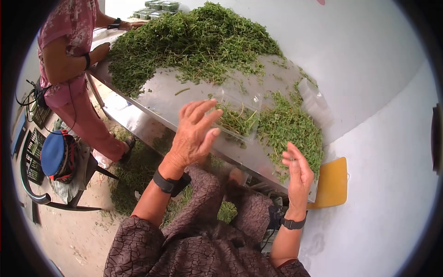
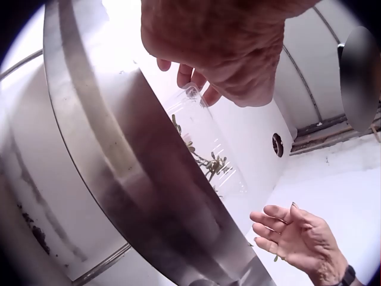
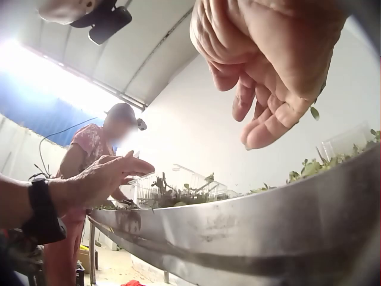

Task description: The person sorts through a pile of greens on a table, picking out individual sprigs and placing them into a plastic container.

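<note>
A clear plastic box [image 1: 254, 102] holding some green stems and leaves [image 1: 237, 119] stands near the front edge of the metal table. My left hand [image 1: 196, 129] hovers at the box's left side, fingers loosely bent. In the left wrist view its fingertips overlap a corner of the clear box [image 2: 191, 90]. My right hand [image 1: 300, 173] is raised over the table's right end, beside a small heap of greens [image 1: 290, 127], with its fingers relaxed. A small leaf [image 3: 315, 112] shows at the edge of that hand in the right wrist view.
A large heap of greens [image 1: 198, 41] covers the table's far side. Another person [image 1: 74, 69] stands at the left end, hands at the heap. Stacked clear boxes [image 1: 159, 7] lie behind. A yellow board [image 1: 333, 182] leans right; a chair [image 1: 41, 198] stands left.
</note>
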{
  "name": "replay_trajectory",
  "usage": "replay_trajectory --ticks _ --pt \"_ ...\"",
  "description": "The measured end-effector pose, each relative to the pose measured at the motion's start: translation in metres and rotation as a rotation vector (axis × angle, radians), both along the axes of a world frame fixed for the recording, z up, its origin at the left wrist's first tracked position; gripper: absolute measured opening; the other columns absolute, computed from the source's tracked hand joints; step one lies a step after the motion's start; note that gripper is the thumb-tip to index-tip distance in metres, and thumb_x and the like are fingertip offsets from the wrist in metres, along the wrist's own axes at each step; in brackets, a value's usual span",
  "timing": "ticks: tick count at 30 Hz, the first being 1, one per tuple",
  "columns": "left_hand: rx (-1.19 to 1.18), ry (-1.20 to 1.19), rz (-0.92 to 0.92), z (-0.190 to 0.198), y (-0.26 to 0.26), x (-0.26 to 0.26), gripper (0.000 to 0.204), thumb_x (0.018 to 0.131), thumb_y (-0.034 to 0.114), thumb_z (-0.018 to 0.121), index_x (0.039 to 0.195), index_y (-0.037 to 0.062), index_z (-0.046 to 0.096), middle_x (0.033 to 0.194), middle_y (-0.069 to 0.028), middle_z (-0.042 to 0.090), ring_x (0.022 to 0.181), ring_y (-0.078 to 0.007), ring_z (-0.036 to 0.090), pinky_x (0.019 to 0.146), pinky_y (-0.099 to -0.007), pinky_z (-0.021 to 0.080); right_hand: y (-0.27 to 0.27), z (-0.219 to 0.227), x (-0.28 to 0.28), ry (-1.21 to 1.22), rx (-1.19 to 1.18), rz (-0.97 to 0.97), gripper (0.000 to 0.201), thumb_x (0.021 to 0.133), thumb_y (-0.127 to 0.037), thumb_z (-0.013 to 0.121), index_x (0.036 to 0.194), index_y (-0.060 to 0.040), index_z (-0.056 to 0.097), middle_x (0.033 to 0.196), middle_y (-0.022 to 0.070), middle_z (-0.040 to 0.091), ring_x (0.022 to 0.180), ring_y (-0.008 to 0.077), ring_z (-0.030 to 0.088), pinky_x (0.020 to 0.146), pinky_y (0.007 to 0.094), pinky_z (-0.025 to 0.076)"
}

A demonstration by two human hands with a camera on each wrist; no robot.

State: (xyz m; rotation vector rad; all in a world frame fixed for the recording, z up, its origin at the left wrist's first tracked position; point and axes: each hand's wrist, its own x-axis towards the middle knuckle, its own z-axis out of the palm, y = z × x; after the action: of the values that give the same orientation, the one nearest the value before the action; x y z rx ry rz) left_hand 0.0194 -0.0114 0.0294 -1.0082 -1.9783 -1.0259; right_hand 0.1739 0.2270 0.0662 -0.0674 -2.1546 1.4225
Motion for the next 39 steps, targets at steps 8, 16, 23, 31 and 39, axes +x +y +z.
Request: replay_trajectory --ticks 8,16,23,31,39 --pt "0.287 -0.247 -0.115 -0.019 0.003 -0.018 0.040 0.091 0.029 0.049 0.122 0.0055 0.057 0.128 -0.0178 0.052 0.118 -0.0366 0.047 0.101 -0.0436 0.036 -0.020 0.009 -0.064 0.065 0.396 0.094 0.038 0.098 -0.027 0.048 0.124 0.0002 0.055 0.124 0.0165 0.057 0.115 0.0275 0.054 0.097 0.0356 0.042" --pt "0.169 -0.277 -0.033 -0.020 0.002 -0.018 0.039 0.088 0.028 0.053 0.119 0.0064 0.058 0.122 -0.0179 0.056 0.108 -0.0372 0.056 0.090 -0.0411 0.046 -0.029 -0.002 -0.092 0.023 0.579 0.043 0.032 0.094 -0.023 0.054 0.116 -0.0011 0.059 0.114 0.0166 0.062 0.110 0.0352 0.054 0.093 0.0404 0.044" --pt "0.175 -0.277 0.003 -0.019 0.004 -0.016 0.038 0.087 0.028 0.053 0.119 0.0071 0.058 0.122 -0.0171 0.056 0.105 -0.0361 0.058 0.087 -0.0398 0.048 -0.036 0.010 -0.094 -0.027 0.827 0.062 0.026 0.089 -0.017 0.056 0.110 -0.0016 0.061 0.107 0.0143 0.066 0.111 0.0381 0.052 0.097 0.0452 0.039" --pt "0.193 -0.293 0.006 -0.019 0.004 -0.015 0.038 0.085 0.025 0.057 0.119 0.0072 0.058 0.121 -0.0159 0.058 0.102 -0.0353 0.060 0.085 -0.0391 0.049 -0.036 0.025 -0.102 -0.063 0.897 -0.043 0.027 0.087 -0.018 0.059 0.108 -0.0013 0.061 0.092 0.0156 0.068 0.113 0.0407 0.051 0.097 0.0470 0.037" --pt "0.177 -0.284 0.006 -0.019 0.005 -0.014 0.038 0.086 0.024 0.056 0.120 0.0058 0.057 0.122 -0.0162 0.058 0.103 -0.0352 0.060 0.085 -0.0395 0.049 -0.047 0.024 -0.116 -0.035 0.953 0.043 0.025 0.087 -0.018 0.060 0.105 -0.0006 0.062 0.087 0.0164 0.068 0.113 0.0398 0.051 0.099 0.0491 0.035"
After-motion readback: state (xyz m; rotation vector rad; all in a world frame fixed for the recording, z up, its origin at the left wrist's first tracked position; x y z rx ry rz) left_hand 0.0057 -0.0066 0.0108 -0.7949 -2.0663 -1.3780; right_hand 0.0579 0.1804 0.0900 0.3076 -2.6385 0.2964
